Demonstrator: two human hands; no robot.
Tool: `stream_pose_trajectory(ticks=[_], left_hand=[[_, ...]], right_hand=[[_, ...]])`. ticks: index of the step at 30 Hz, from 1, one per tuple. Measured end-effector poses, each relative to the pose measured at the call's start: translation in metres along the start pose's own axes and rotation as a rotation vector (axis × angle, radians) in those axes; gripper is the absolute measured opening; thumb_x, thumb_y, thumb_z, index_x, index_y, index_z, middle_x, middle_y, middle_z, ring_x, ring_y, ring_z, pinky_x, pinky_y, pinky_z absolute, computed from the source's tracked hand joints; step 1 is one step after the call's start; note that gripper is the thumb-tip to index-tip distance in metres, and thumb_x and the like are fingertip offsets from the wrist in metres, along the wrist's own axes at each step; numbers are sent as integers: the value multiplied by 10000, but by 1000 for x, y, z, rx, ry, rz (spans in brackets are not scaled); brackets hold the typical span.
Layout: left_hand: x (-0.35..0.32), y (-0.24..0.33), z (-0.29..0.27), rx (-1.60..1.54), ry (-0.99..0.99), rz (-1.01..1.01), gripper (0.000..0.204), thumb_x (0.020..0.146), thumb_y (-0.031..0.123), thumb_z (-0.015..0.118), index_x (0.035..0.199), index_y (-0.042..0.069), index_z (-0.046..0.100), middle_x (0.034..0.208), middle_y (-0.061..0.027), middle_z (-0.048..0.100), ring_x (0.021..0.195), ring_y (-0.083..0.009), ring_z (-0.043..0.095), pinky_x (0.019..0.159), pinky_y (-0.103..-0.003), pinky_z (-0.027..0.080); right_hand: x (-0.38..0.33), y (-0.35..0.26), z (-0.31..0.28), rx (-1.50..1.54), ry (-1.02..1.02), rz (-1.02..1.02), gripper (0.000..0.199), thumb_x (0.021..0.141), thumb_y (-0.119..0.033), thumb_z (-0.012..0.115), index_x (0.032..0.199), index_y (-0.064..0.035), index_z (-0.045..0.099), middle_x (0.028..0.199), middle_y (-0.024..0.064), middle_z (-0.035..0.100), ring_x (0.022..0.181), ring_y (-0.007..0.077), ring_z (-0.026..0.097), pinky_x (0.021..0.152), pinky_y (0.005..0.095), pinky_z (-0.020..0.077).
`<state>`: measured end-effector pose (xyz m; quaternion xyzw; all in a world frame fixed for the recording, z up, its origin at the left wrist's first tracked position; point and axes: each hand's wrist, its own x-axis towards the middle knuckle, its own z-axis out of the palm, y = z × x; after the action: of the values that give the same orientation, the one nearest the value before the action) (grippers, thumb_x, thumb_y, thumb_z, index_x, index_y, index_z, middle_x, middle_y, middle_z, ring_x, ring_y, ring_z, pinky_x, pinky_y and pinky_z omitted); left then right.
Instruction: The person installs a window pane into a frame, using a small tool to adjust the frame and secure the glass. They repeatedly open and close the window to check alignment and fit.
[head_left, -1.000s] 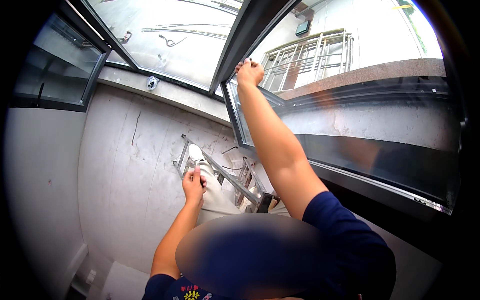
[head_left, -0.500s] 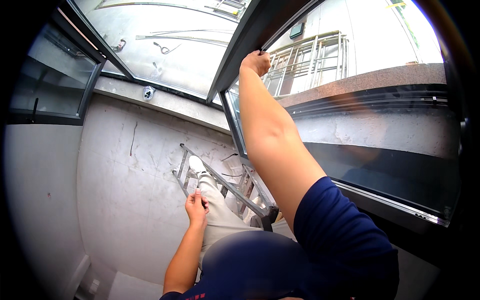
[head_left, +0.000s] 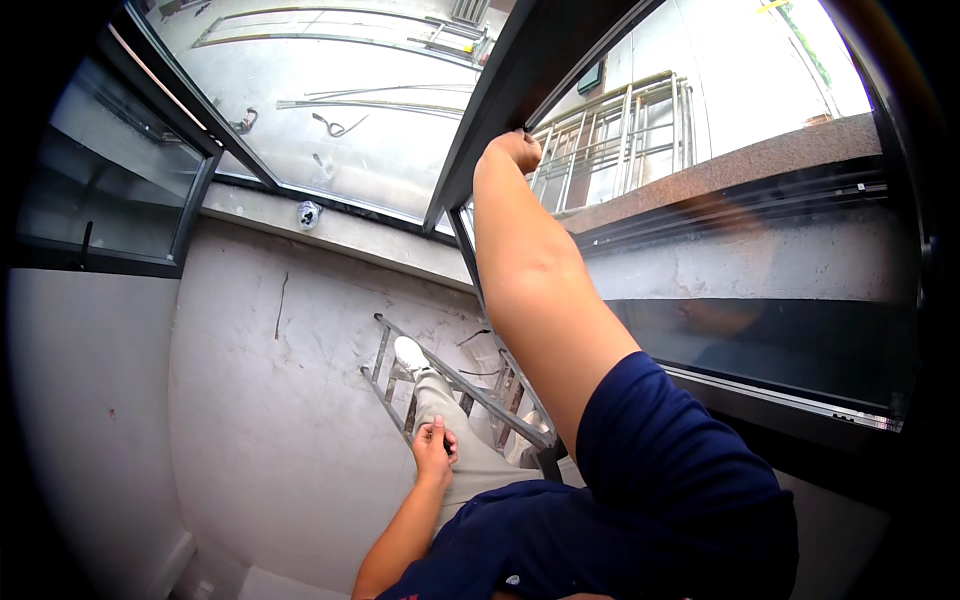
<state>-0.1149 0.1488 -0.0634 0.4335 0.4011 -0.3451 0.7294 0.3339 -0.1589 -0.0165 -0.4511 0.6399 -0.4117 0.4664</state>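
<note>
My right arm is raised to a dark window frame [head_left: 462, 165], its glass reaching off to the right. High on that frame, my right hand [head_left: 515, 150] is closed against the inner edge beside the glass; a tiny dark bit shows by the fingertips, and whatever they pinch is hidden. Low down, in front of my trouser leg, my left hand [head_left: 434, 452] is curled around a small dark object [head_left: 447, 446], too small to name. Beneath me stands a grey metal stepladder [head_left: 480, 392], with my white shoe [head_left: 410, 356] on it.
A second dark-framed window sash [head_left: 120, 160] stands at the left. A small crumpled plastic-looking thing [head_left: 308, 214] lies on the sill [head_left: 350, 235]. Outside are metal frames [head_left: 620, 130], long rods [head_left: 380, 98] and a dark strap [head_left: 338, 125]. A pale wall [head_left: 90, 380] rises on the left.
The view has tilted, so the ladder, sill and floor appear lower and slightly further right. My right hand stays at the frame; my left hand remains curled in front of my leg.
</note>
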Motion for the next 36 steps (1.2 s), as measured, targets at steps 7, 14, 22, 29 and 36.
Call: stream_pose_trajectory(ticks=[7, 14, 22, 29, 36], left_hand=[[-3, 7, -6, -59, -23, 0, 299, 981, 358, 603, 855, 117, 479, 644, -25, 548, 505, -108, 494, 371, -223, 310], [-2, 2, -9, -80, -66, -1, 300, 987, 354, 594, 830, 126, 479, 638, -23, 544, 497, -111, 489, 368, -223, 304], [-3, -3, -13, -81, -69, -15, 299, 983, 363, 598, 844, 133, 466, 625, -21, 537, 486, -106, 485, 358, -223, 299], [2, 6, -13, -89, -47, 17, 294, 985, 363, 594, 856, 133, 462, 632, -25, 538, 491, -107, 485, 356, -219, 297], [5, 7, -9, -68, -62, 11, 302, 990, 361, 586, 857, 125, 452, 625, -23, 525, 491, -107, 478, 355, -223, 294]], right_hand=[[0, -4, 1, 21, 29, 34, 118, 856, -133, 683, 820, -22, 701, 824, 160, 722, 774, 342, 695, 720, 430, 552], [-10, -27, 17, -56, -17, 241, 307, 919, -76, 455, 1133, 30, 647, 1145, 216, 671, 1046, 379, 659, 929, 430, 534], [-12, -48, 28, 116, -341, 410, 587, 848, -70, 427, 1412, 49, 315, 1439, 203, 381, 1233, 360, 519, 1040, 412, 456], [-27, -73, 6, -2, -373, 321, 507, 797, -121, 554, 1230, 128, 472, 1346, 259, 412, 1051, 399, 602, 884, 433, 509], [-8, -50, 9, -104, -403, 289, 612, 800, -162, 574, 1362, 48, 452, 1477, 199, 338, 1242, 361, 501, 996, 452, 466]])
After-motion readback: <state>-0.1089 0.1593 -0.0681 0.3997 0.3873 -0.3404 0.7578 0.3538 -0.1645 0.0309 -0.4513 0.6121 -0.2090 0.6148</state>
